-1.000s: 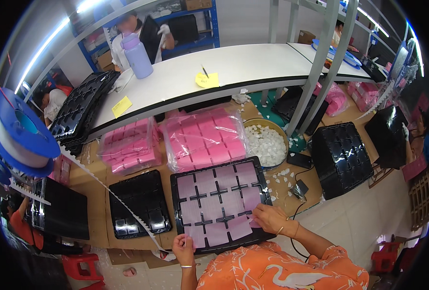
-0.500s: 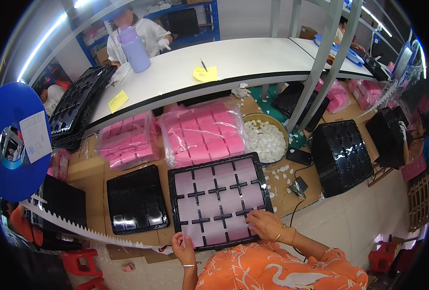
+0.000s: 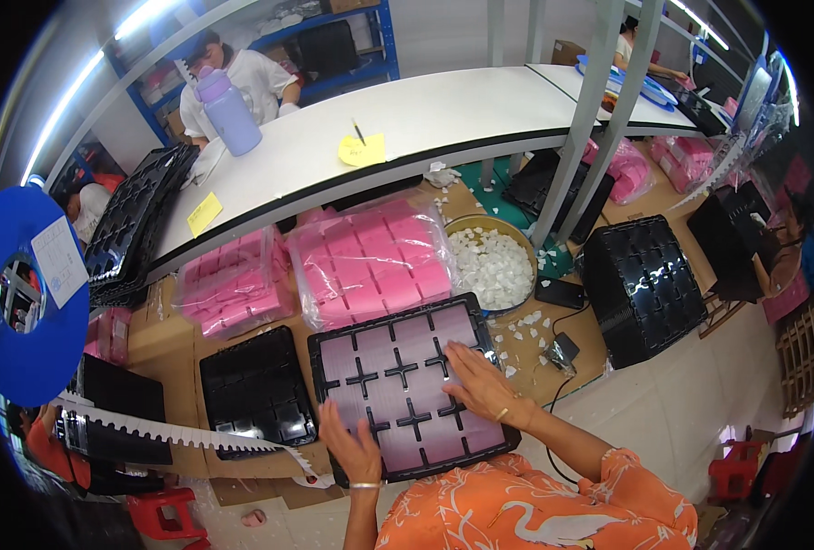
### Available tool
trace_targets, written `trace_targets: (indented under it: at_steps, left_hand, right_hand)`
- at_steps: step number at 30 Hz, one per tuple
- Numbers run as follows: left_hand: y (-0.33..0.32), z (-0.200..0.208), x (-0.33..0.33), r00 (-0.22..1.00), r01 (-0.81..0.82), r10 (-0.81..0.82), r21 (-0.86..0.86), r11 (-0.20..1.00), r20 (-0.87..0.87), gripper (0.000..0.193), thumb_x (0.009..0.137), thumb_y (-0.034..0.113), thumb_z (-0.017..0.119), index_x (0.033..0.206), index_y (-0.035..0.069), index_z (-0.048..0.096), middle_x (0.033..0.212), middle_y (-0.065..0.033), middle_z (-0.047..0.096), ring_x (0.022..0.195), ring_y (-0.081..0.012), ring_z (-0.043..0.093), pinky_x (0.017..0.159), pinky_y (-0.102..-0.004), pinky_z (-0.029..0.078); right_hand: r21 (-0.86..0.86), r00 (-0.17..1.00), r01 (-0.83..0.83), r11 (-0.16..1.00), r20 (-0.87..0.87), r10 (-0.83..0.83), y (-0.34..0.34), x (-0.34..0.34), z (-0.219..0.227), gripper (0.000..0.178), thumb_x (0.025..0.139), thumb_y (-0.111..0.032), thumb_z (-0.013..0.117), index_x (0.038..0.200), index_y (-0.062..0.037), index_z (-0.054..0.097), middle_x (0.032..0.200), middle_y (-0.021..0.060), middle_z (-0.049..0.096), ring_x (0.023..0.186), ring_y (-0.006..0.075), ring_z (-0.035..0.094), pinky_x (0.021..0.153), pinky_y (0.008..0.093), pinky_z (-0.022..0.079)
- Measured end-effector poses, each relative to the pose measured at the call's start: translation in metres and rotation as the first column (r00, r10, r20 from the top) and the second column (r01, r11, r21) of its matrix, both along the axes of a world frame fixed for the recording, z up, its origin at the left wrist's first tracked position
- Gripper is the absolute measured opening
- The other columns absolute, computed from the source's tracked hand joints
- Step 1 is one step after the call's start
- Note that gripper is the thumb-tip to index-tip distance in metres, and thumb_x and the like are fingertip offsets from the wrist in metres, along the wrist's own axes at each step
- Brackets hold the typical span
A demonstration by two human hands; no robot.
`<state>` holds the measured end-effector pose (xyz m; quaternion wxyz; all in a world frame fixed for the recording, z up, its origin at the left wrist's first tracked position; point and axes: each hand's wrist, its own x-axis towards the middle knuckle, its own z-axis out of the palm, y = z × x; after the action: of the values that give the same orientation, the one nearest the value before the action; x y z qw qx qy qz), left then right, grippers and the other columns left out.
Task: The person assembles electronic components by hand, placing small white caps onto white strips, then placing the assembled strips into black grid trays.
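In front of me lies a black plastic tray (image 3: 402, 368) with cross-shaped dividers, its compartments filled with pale lilac-pink sheet-like pieces. My left hand (image 3: 350, 446) is over the tray's near left corner, fingers stretched up and apart, holding nothing. On the right half of the tray, my right hand (image 3: 476, 378) reaches across with fingers extended over the pieces and dividers. Whether either palm presses on the surface is hard to tell. A second black tray (image 3: 258, 390) lies to the left on the cardboard-covered bench.
Behind the tray sit plastic-wrapped pink packs (image 3: 370, 261) and a round bin of white scraps (image 3: 491, 268). Right stands a tall stack of black trays (image 3: 643, 289). A blue reel (image 3: 31, 367) trails a notched white strip (image 3: 196, 435) at left. A co-worker (image 3: 246, 87) sits beyond the white shelf (image 3: 443, 115).
My left hand has let go of the tray's near edge and opened over its corner. My right hand has slid farther forward and inward, fingers straightened. The view has shifted slightly.
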<state>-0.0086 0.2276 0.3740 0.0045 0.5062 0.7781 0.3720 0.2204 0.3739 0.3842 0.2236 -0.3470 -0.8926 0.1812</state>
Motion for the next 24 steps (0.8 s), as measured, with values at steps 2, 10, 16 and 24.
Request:
trace_targets:
  at_steps: [2, 10, 16, 24]
  left_hand:
    - [0.033, -0.008, 0.002, 0.996, 0.063, -0.068, -0.084, 0.994, -0.06, 0.061, 0.094, 0.022, 0.055, 0.144, -0.004, 0.034, 0.149, -0.0244, 0.034, 0.14, -0.0402, 0.029, 0.114, -0.0531, 0.018]
    - [0.102, -0.058, -0.047, 0.943, 0.071, -0.214, -0.475, 0.877, -0.254, 0.066, 0.101, 0.039, 0.036, 0.151, -0.002, 0.023, 0.157, -0.0192, 0.026, 0.147, -0.0321, 0.021, 0.115, -0.0604, 0.009]
    - [0.093, -0.048, -0.063, 0.921, 0.018, -0.21, -0.504, 0.863, -0.328, 0.062, 0.103, 0.041, 0.029, 0.153, 0.004, 0.024, 0.16, -0.0112, 0.023, 0.148, -0.0258, 0.02, 0.115, -0.0628, 0.009]
    - [0.08, -0.049, -0.064, 0.946, 0.026, -0.173, -0.469, 0.883, -0.273, 0.063, 0.103, 0.041, 0.029, 0.154, 0.004, 0.021, 0.16, -0.0121, 0.022, 0.149, -0.0282, 0.019, 0.115, -0.0622, 0.008]
  right_hand:
    - [-0.023, 0.999, -0.003, 1.0, 0.054, 0.004, 0.016, -0.012, -0.018, 0.067, 0.095, -0.034, 0.056, 0.14, 0.0106, 0.034, 0.144, 0.0292, 0.039, 0.136, 0.0418, 0.035, 0.114, 0.046, 0.029]
    - [0.176, 0.968, 0.115, 0.978, 0.203, -0.15, 0.045, -0.017, -0.055, 0.071, 0.098, -0.045, 0.046, 0.142, 0.0105, 0.035, 0.151, 0.0272, 0.033, 0.143, 0.0372, 0.029, 0.117, 0.0455, 0.021]
    - [0.217, 0.949, 0.131, 0.967, 0.256, -0.186, 0.049, -0.011, -0.05, 0.07, 0.098, -0.045, 0.045, 0.141, 0.0096, 0.038, 0.151, 0.0248, 0.034, 0.144, 0.0343, 0.028, 0.118, 0.0462, 0.017]
    - [0.087, 0.968, 0.026, 0.996, 0.248, -0.047, 0.048, 0.0, -0.039, 0.064, 0.098, -0.035, 0.047, 0.145, 0.0054, 0.032, 0.153, 0.0223, 0.03, 0.143, 0.0343, 0.028, 0.116, 0.0495, 0.022]
